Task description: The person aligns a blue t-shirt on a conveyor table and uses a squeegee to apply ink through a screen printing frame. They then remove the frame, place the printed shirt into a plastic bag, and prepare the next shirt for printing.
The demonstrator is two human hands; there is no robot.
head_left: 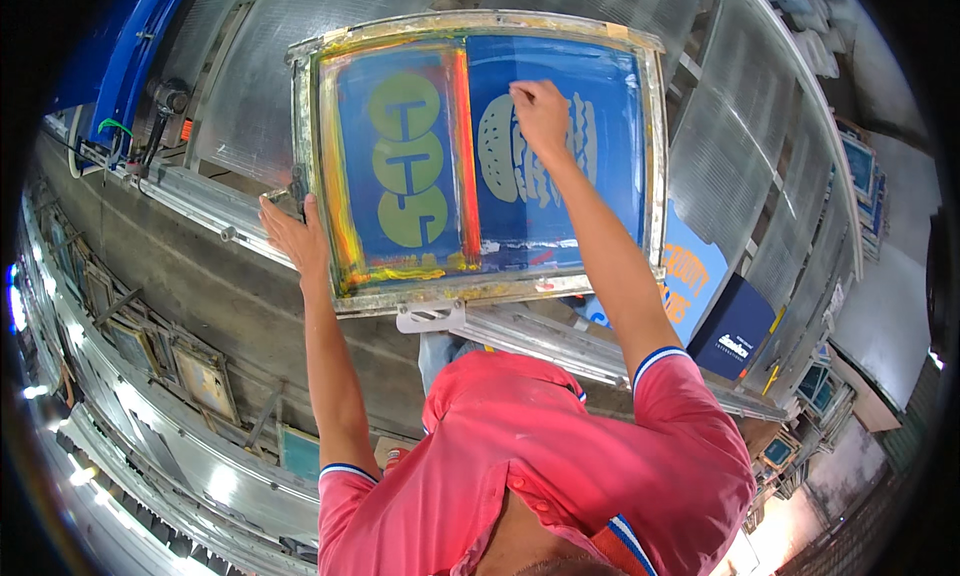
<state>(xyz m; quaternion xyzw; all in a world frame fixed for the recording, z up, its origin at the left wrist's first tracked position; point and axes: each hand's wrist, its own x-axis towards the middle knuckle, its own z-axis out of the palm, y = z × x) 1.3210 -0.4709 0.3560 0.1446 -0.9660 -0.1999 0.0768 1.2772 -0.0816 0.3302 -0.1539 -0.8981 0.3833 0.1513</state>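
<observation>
A screen-printing frame (480, 289) with a worn metal border lies in front of me, its mesh (620, 156) blue. The left part of the mesh carries a column of three greenish discs (408, 161), edged with red and yellow ink smears. On the right part is a pale burger-shaped stencil (497, 151). My right hand (541, 114) is over this stencil, its fingers curled together; whatever they may pinch is hidden. At the frame's left side, beside a small dark metal clamp (298, 184), my left hand (298, 238) has its fingers stretched out and thumb apart.
A light blue printed piece (695, 261) and a dark blue printed piece (732, 326) lie right of the frame. Translucent ribbed panels (340, 36) and metal rails (540, 341) surround it. Blue machinery (125, 56) stands at the far left. More frames (205, 381) lean at the lower left.
</observation>
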